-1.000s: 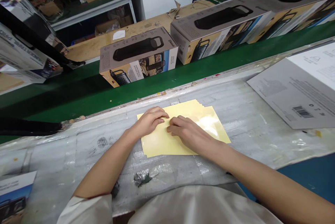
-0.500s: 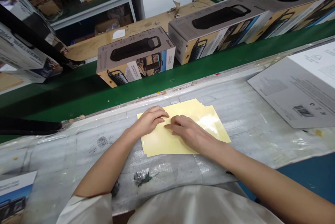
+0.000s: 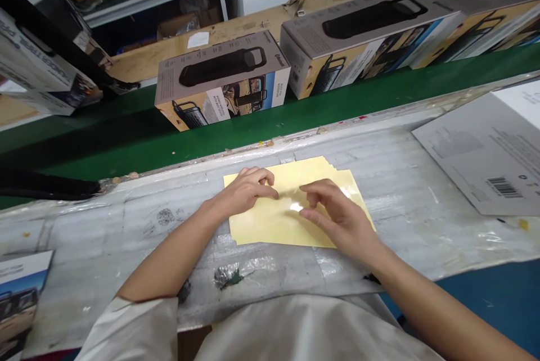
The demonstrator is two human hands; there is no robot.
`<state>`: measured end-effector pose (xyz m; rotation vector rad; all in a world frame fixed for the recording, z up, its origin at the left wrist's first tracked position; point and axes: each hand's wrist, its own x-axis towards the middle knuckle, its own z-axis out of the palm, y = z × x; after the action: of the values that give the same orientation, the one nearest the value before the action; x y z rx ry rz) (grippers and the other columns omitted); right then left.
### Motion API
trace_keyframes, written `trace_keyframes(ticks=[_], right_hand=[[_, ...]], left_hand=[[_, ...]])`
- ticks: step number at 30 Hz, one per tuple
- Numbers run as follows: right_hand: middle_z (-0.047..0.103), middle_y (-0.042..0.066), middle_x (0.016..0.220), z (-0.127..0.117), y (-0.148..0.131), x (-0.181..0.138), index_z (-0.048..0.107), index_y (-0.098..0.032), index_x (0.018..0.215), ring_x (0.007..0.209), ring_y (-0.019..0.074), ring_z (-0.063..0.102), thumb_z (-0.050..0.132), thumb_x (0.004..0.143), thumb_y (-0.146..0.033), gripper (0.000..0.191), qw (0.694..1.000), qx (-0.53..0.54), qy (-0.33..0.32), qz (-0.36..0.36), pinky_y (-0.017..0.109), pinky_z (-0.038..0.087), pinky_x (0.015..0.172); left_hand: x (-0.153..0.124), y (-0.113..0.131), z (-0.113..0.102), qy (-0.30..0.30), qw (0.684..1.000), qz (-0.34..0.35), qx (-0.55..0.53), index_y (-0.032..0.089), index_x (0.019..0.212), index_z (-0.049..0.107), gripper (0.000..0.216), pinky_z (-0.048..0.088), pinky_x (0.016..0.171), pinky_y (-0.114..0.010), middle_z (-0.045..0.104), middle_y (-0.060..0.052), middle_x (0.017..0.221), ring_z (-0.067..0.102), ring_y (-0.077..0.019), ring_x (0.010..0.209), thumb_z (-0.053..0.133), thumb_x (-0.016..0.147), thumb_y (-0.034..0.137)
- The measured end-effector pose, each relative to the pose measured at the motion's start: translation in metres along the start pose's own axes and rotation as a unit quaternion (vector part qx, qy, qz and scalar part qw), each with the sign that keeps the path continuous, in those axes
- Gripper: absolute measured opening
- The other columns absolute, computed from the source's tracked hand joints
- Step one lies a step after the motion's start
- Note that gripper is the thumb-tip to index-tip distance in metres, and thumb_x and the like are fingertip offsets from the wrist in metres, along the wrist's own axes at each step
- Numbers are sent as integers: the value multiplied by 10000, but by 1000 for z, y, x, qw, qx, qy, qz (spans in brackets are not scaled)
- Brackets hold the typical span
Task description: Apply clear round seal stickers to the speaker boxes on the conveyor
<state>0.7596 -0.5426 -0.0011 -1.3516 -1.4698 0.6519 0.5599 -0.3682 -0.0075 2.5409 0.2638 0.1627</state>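
Several glossy pale-yellow sheets (image 3: 270, 226) lie unevenly stacked beneath 2 hands (image 3: 244, 192), both half-spread, any pinch unclear.

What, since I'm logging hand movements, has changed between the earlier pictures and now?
The right hand has moved rightward, away from the left hand, its thumb and forefinger spreading; whether it holds anything is unclear. The left hand stayed at the yellow sheets, themselves unmoved.

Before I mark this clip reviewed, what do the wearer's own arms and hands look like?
The left hand and right hand are bare, without gloves; no watch or bracelet shows on the wrists. A loose, pale beige sleeve ends partway along the left arm, matching the top; no right sleeve is in view.
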Motion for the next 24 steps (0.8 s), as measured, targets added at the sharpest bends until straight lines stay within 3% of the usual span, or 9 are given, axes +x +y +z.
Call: trace_keyframes(ticks=[3, 6, 10, 17, 22, 24], right_hand=[[647, 52, 1067, 13, -9, -9, 350, -362, 1569, 955, 222, 631, 557, 1038, -179, 599, 996, -48, -70, -40, 388, 583, 846], [691, 70, 1124, 29, -5, -17, 266, -350, 1608, 1000, 241, 638, 474, 1026, -62, 682, 975, -156, -117, -110, 416, 579, 841], [716, 86, 1117, 40, 3, -25, 274, -284, 1611, 1054, 249, 632, 419, 983, 35, 719, 951, -242, -126, -144, 420, 547, 859], [725, 95, 998, 44, -2, -25, 297, -176, 1598, 997, 255, 642, 367, 947, 69, 699, 945, -260, -109, -166, 414, 537, 843], [725, 86, 1017, 48, 6, -27, 402, -246, 1546, 930, 252, 686, 394, 952, 18, 651, 953, -242, -77, -165, 399, 579, 791], [735, 97, 1096, 49, 9, -29, 423, -277, 1544, 1000, 269, 702, 406, 954, -15, 646, 954, -237, -67, -168, 411, 591, 816]], left_hand=[[0, 2, -1, -4, 1000, -5, -2, 276, 1016, 784, 510, 405, 967, -369, 638, -53, 1141, 575, -196, 1077, 395, 927, -42], [0, 3, -1, 5, 1000, -12, -14, 268, 973, 781, 456, 403, 963, -364, 641, -54, 1137, 575, -196, 1064, 413, 956, -1], [0, 1, 1, 10, 1000, -17, -24, 271, 959, 785, 458, 402, 957, -361, 644, -52, 1118, 580, -190, 1042, 403, 967, 19], [-1, 1, 1, 18, 1000, -10, -17, 259, 966, 788, 462, 406, 969, -362, 655, -58, 1132, 591, -192, 1050, 404, 962, 4], [-2, -1, 5, 17, 1000, -7, 3, 260, 979, 796, 448, 418, 984, -355, 660, -60, 1144, 609, -187, 1049, 445, 951, -17], [-3, -2, 6, 16, 1000, -11, 10, 263, 982, 799, 459, 422, 997, -352, 660, -59, 1151, 611, -185, 1056, 452, 936, -35]])
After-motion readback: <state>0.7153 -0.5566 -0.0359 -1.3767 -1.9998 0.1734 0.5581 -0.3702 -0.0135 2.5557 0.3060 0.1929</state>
